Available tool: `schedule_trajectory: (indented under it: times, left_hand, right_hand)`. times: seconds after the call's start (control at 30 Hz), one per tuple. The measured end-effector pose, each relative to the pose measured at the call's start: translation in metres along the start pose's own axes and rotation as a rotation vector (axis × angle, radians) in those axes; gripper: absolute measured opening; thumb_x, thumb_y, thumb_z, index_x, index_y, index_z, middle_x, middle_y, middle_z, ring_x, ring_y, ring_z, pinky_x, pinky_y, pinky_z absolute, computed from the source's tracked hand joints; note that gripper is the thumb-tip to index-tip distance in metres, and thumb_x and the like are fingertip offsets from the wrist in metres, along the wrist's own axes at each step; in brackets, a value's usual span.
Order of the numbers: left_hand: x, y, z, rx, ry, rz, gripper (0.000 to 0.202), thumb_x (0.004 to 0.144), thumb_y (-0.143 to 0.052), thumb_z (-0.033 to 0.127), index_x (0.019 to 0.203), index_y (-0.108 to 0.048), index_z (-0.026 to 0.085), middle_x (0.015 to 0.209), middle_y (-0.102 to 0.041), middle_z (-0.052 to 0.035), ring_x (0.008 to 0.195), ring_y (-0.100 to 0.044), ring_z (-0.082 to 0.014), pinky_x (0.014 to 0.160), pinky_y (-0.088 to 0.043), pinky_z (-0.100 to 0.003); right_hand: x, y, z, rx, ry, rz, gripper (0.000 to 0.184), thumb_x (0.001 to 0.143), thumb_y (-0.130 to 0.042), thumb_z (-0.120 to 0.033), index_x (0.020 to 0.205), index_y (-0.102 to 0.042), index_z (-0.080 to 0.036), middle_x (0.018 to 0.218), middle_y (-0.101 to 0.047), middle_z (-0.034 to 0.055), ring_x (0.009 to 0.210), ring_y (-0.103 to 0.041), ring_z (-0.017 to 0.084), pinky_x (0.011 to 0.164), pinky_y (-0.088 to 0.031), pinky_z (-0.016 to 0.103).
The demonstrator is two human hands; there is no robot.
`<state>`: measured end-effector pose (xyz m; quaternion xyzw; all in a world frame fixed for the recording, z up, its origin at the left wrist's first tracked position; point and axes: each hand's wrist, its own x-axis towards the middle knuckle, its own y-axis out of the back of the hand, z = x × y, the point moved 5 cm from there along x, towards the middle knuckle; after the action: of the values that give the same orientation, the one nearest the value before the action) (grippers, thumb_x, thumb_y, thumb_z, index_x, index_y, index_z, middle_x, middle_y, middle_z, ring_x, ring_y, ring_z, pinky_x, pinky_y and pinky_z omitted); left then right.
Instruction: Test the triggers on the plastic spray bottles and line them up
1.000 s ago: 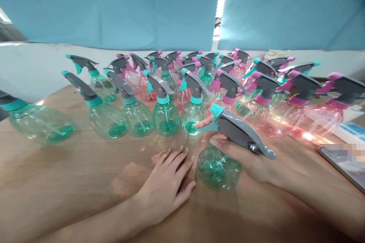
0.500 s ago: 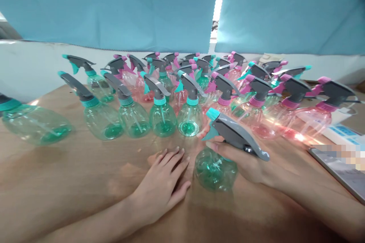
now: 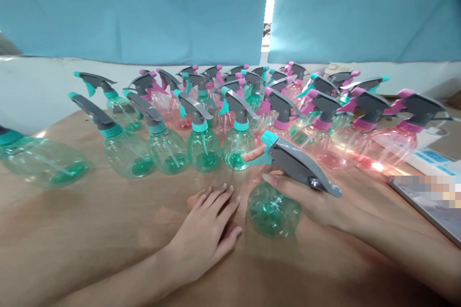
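My right hand [image 3: 293, 189] grips a green spray bottle [image 3: 272, 213] around its neck. One finger reaches past the teal trigger [image 3: 262, 157] below the grey spray head [image 3: 293, 160]. The bottle is see-through, and its nozzle points to the upper left. Flat on the wooden table [image 3: 118, 240] lies my left hand [image 3: 207, 228], fingers stretched out and slightly apart, holding nothing. Just beyond the hands stand several green spray bottles, the closest being one with a teal collar [image 3: 237, 146] and another to its left [image 3: 204, 151].
Pink spray bottles [image 3: 331, 148] stand at the right, with more pink and green ones packed behind. A green bottle [image 3: 43, 160] is at the far left. A phone-like flat device [image 3: 427, 206] lies at the right edge. Blue curtains [image 3: 144, 14] hang behind the table.
My right index finger has stretched forward past the trigger, and its tip now shows left of it. The view has shifted slightly. My left hand has stayed in place.
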<state>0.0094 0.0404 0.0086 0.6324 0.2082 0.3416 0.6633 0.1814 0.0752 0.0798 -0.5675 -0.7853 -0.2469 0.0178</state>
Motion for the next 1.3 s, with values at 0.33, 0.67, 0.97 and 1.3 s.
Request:
schedule_trajectory:
  times: [0.33,0.67,0.97,1.3]
  left_hand:
    - [0.001,0.001,0.0,-0.005,0.001,-0.017,0.047,0.094,-0.052,0.031,0.136,-0.048,0.009,0.141,-0.049,-0.0169,0.131,-0.042,-0.0316,0.106,-0.035,-0.052]
    - [0.0,-0.002,0.0,-0.029,0.016,-0.024,0.046,0.094,-0.052,0.032,0.135,-0.048,0.011,0.142,-0.049,-0.0158,0.131,-0.042,-0.0313,0.106,-0.035,-0.052]
    - [-0.001,-0.001,0.0,-0.035,0.01,-0.007,0.046,0.094,-0.052,0.032,0.135,-0.049,0.011,0.14,-0.05,-0.0156,0.131,-0.042,-0.0311,0.107,-0.035,-0.051]
    - [0.0,0.002,0.001,-0.038,0.011,0.017,0.046,0.094,-0.051,0.032,0.134,-0.048,0.011,0.139,-0.051,-0.0158,0.129,-0.044,-0.031,0.105,-0.037,-0.051]
  right_hand:
    - [0.001,-0.001,-0.003,0.075,-0.012,0.004,0.039,0.084,-0.051,-0.021,0.122,-0.057,-0.03,0.084,-0.068,0.0009,0.072,-0.067,0.02,0.067,-0.057,0.035]
    - [0.001,0.0,-0.01,0.078,-0.044,-0.02,0.04,0.084,-0.052,-0.018,0.121,-0.059,-0.03,0.106,-0.071,0.0024,0.095,-0.069,0.022,0.08,-0.058,0.037]
    - [0.004,-0.001,-0.012,0.121,-0.001,-0.021,0.042,0.082,-0.051,-0.016,0.12,-0.059,-0.031,0.106,-0.071,0.0014,0.092,-0.07,0.019,0.08,-0.059,0.034]
    - [0.002,0.0,-0.011,0.076,0.007,-0.031,0.038,0.083,-0.051,-0.017,0.115,-0.062,-0.034,0.083,-0.073,-0.0018,0.078,-0.071,0.02,0.077,-0.059,0.036]
